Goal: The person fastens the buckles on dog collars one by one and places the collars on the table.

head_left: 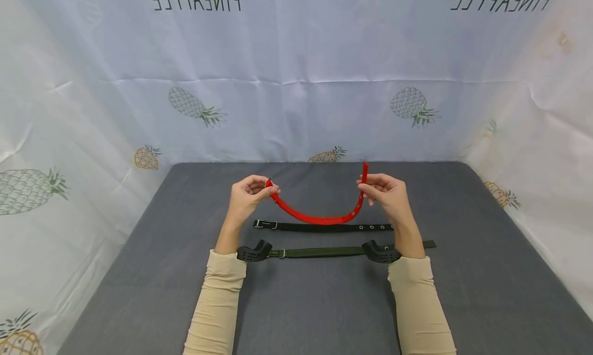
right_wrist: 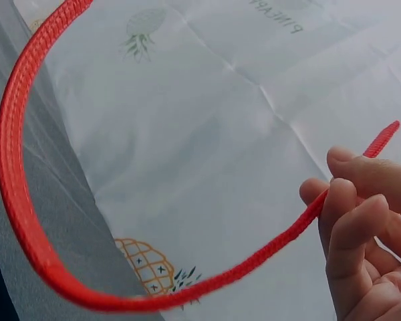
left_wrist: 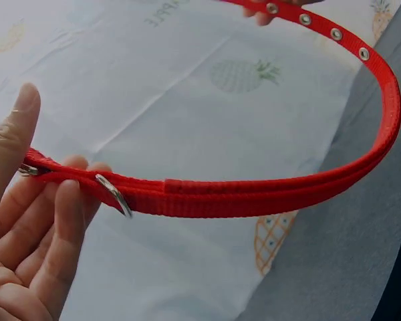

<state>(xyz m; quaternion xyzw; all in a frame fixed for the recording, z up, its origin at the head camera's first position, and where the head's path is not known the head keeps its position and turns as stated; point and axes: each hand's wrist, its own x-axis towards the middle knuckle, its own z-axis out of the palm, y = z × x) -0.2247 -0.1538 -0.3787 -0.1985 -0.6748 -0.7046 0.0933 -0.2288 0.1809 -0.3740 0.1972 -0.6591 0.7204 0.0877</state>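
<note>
A red pet collar (head_left: 326,220) hangs in a U between both hands, above the table. Its buckle end is pinched by my left hand (head_left: 245,196), and a metal D-ring (left_wrist: 113,194) sits just past those fingers. My right hand (head_left: 388,192) pinches the other end between thumb and fingers, the tip sticking up beyond them. Metal eyelets (left_wrist: 336,33) line that half of the strap. Below it, a black collar (head_left: 319,228) lies straight across the table, its right end hidden by my right wrist. Nearer to me lies a dark green collar (head_left: 324,252), partly covered by the wrist cameras.
The collars lie on a grey-covered table (head_left: 315,303). White cloth (head_left: 287,51) printed with pineapples rises behind it and at both sides. Black wrist cameras (head_left: 254,252) jut inward from both forearms over the green collar.
</note>
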